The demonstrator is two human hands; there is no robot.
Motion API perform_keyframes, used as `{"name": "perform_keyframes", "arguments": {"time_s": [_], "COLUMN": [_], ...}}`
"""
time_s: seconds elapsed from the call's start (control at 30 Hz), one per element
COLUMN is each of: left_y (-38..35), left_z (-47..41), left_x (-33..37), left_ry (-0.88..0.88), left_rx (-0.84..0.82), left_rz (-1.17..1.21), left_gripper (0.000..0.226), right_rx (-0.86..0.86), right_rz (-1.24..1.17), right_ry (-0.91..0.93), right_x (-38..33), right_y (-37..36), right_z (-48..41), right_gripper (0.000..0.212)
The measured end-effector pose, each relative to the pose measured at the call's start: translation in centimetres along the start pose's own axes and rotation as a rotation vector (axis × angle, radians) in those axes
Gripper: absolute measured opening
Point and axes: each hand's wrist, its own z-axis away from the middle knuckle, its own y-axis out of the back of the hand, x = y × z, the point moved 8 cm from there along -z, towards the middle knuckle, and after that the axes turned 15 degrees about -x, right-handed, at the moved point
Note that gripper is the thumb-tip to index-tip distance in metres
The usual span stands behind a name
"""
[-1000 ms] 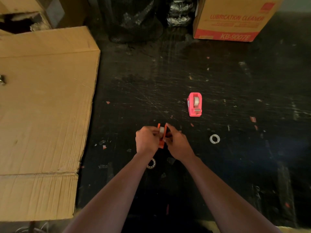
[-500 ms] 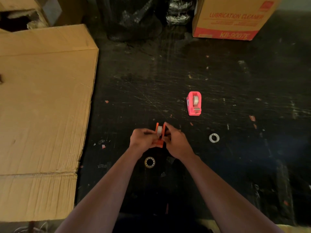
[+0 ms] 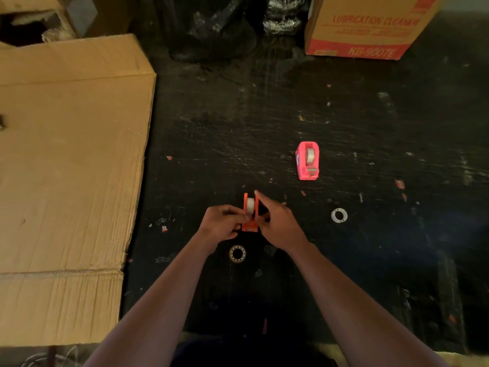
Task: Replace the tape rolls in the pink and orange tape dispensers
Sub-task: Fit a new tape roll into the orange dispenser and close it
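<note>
Two hands meet at the frame's centre on the orange dispenser point(image 3: 249, 215): the left hand point(image 3: 221, 223) pinches its side, the right hand point(image 3: 277, 225) clasps the other. A roll point(image 3: 250, 205) sits inside, so seating looks underway; next, threading tape to the cutter. One pink dispenser point(image 3: 307, 160), loaded, stands upper right. Two spent cores lie nearby point(image 3: 237, 253) point(image 3: 339, 215).
</note>
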Motion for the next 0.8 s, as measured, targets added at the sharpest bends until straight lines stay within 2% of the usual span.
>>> {"name": "perform_keyframes", "arguments": {"time_s": [0.57, 0.8], "left_y": [-0.8, -0.3], "left_z": [-0.2, 0.4], "left_x": [-0.3, -0.8], "left_ry": [0.024, -0.015], "left_rx": [-0.002, 0.019], "left_rz": [0.080, 0.007], "left_gripper": [0.018, 0.035], "right_rx": [0.022, 0.014], "right_rz": [-0.091, -0.053], "right_ry": [-0.089, -0.126], "right_x": [1.0, 1.1], "right_y": [0.2, 0.0], "right_z": [-0.4, -0.7], "right_gripper": [0.078, 0.081]}}
